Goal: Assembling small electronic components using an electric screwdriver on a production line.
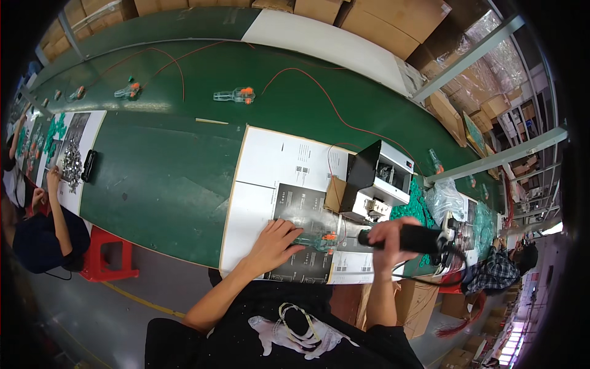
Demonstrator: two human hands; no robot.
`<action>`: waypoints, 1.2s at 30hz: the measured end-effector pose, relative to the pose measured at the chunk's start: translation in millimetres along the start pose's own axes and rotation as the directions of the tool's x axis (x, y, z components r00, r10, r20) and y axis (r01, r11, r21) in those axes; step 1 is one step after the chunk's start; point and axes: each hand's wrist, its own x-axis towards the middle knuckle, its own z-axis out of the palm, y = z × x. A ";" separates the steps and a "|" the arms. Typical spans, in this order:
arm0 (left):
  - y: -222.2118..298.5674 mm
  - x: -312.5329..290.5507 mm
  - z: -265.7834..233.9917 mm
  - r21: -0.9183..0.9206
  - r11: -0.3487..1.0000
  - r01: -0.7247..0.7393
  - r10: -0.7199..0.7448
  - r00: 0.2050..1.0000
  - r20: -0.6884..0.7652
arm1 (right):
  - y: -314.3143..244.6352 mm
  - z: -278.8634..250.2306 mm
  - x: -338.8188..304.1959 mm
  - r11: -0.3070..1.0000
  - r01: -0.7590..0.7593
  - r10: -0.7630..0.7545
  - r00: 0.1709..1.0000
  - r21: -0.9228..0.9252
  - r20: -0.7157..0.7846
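Note:
My left hand point(276, 246) rests on the printed sheet, its fingers gripping the left end of a clear plastic housing with orange pieces point(329, 241), which lies flat. My right hand point(393, 243) is wrapped round a black electric screwdriver point(421, 238). The screwdriver is held roughly level, its front end pointing left toward the housing. A cable loops from its rear end. Whether its tip touches the housing I cannot tell.
A white and black machine point(378, 181) stands just beyond my right hand. Green plastic parts point(415, 203) and a clear bag point(445, 200) lie right of it. Another clear and orange housing point(236, 95) lies on the green bench farther back. People sit at both sides.

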 end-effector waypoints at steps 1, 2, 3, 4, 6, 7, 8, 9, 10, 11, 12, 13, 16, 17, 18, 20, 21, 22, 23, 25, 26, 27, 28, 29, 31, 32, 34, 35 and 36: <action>0.9 1.4 -0.4 -0.005 1.000 -0.005 0.005 1.000 0.012 | -1.5 7.5 -10.5 0.997 0.043 -0.049 0.995 0.065 0.090; 0.9 2.1 -1.1 -0.007 1.000 -0.011 0.011 1.000 0.024 | 1.3 12.4 -19.7 0.997 0.039 -0.044 0.995 0.064 0.089; 1.1 1.9 -1.5 -0.008 1.000 -0.008 0.008 1.000 0.027 | 7.0 15.9 -28.7 0.993 0.019 -0.040 0.984 0.118 0.174; 1.1 1.8 -2.3 -0.010 1.000 -0.005 0.005 1.000 0.024 | 12.2 17.9 -33.9 0.985 -0.004 -0.041 0.965 0.171 0.260; 1.2 1.3 -3.5 -0.013 1.000 0.000 0.000 1.000 0.017 | 19.1 19.1 -38.3 0.988 -0.023 -0.022 0.959 0.155 0.284; 1.4 1.2 -3.6 -0.014 1.000 0.004 -0.003 1.000 0.015 | 21.9 19.8 -39.7 0.990 -0.039 -0.005 0.952 0.139 0.305; 1.6 1.2 -3.5 -0.020 1.000 0.003 -0.002 1.000 0.018 | 24.1 20.6 -40.9 0.991 -0.054 0.011 0.945 0.122 0.326; 1.8 1.0 -3.5 -0.026 1.000 0.002 -0.002 1.000 0.022 | 26.1 21.4 -42.1 0.991 -0.057 0.013 0.944 0.123 0.330; 1.9 0.8 -3.6 -0.032 0.999 0.002 -0.001 1.000 0.026 | 28.0 22.0 -43.2 0.989 -0.059 0.012 0.945 0.135 0.326; 1.7 0.4 -3.9 -0.032 0.999 0.005 -0.005 1.000 0.024 | 29.4 22.7 -44.1 0.987 -0.061 0.011 0.947 0.147 0.321; 1.5 0.2 -4.1 -0.034 0.999 0.011 -0.010 0.999 0.030 | 30.2 23.5 -44.7 0.985 -0.064 0.011 0.949 0.158 0.316; 1.4 0.1 -4.2 -0.037 0.999 0.016 -0.014 0.999 0.037 | 30.2 24.5 -45.0 0.985 -0.066 0.013 0.948 0.157 0.319; 5.3 3.4 -5.8 -0.064 0.998 0.013 -0.013 1.000 0.005 | 27.8 29.6 -46.2 0.979 -0.068 0.013 0.964 0.195 0.267; 8.6 6.3 -5.7 -0.090 0.996 0.001 -0.004 0.999 -0.034 | 25.6 31.5 -46.7 0.978 -0.070 0.015 0.964 0.195 0.267; 11.3 8.7 -4.1 -0.116 0.993 -0.012 0.004 0.997 -0.074 | 21.1 35.1 -46.3 0.978 -0.055 0.008 0.973 0.199 0.232; 15.2 11.0 4.2 -0.174 0.985 -0.016 0.001 0.996 -0.087 | 14.2 43.7 -44.4 0.976 -0.026 -0.010 0.986 0.216 0.166; 16.7 11.9 11.2 -0.240 0.970 -0.027 0.003 0.995 -0.098 | 12.9 44.2 -43.9 0.976 -0.026 -0.010 0.986 0.216 0.164; 16.2 12.0 15.1 -0.305 0.952 -0.038 0.005 0.994 -0.108 | 12.0 44.3 -43.3 0.972 -0.025 -0.017 0.984 0.234 0.176; 14.3 11.5 16.7 -0.304 0.952 -0.039 0.006 0.994 -0.107 | 11.2 44.5 -42.9 0.967 -0.025 -0.024 0.982 0.253 0.188; 12.2 12.2 20.6 -0.354 0.933 -0.064 0.029 0.994 -0.104 | 9.4 44.1 -41.5 0.963 -0.023 -0.031 0.980 0.268 0.197; 11.5 12.3 22.1 -0.378 0.923 -0.076 0.040 0.994 -0.103 | 8.5 45.1 -41.0 0.963 -0.025 -0.031 0.979 0.269 0.201; 10.7 12.1 23.2 -0.378 0.923 -0.076 0.040 0.994 -0.102 | 7.8 46.1 -40.7 0.962 -0.028 -0.030 0.978 0.270 0.206; 9.8 12.0 23.6 -0.392 0.917 -0.074 0.037 0.994 -0.101 | 7.4 46.5 -40.8 0.962 -0.030 -0.029 0.977 0.272 0.210; 9.1 11.7 23.5 -0.406 0.911 -0.072 0.034 0.994 -0.100 | 7.3 46.5 -41.3 0.962 -0.030 -0.029 0.977 0.272 0.209; 8.5 11.0 23.9 -0.419 0.905 -0.069 0.031 0.995 -0.098 | 7.0 46.5 -42.4 0.965 -0.037 -0.021 0.976 0.259 0.217; 8.4 10.6 24.3 -0.418 0.906 -0.064 0.024 0.995 -0.099 | 6.9 46.4 -42.8 0.967 -0.040 -0.017 0.975 0.251 0.222; 8.6 9.9 25.0 -0.415 0.908 -0.052 0.010 0.995 -0.102 | 6.8 45.8 -43.7 0.968 -0.046 -0.011 0.975 0.248 0.224; 8.4 9.7 24.8 -0.416 0.908 -0.051 0.010 0.995 -0.101 | 6.9 45.3 -44.1 0.968 -0.052 -0.005 0.974 0.244 0.227; 7.7 9.7 24.1 -0.411 0.909 -0.064 0.026 0.995 -0.097 | 7.0 44.8 -44.5 0.969 -0.059 0.002 0.973 0.240 0.231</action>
